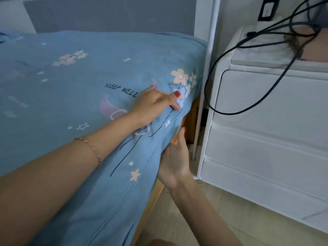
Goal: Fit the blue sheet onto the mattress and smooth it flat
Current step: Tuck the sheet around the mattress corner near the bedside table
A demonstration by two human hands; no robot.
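Right hand (174, 157) grip: fingers hidden under the mattress edge, so I cannot tell what they pinch. Left hand (153, 103) pressed flat on the blue sheet (71, 82) just above. Edge runs away toward the white drawers (266, 121) beside.

The blue sheet (74, 89) covers the mattress wholly, so none of its surface shows; the sheet's left part runs off the picture's edge, its far-left prints blurred past reading; the right hand (174, 157) has its fingers tucked under the bed's side edge, out of sight; the cables (248, 41) climb out of frame above the white drawer unit (266, 121), itself cut off at right.
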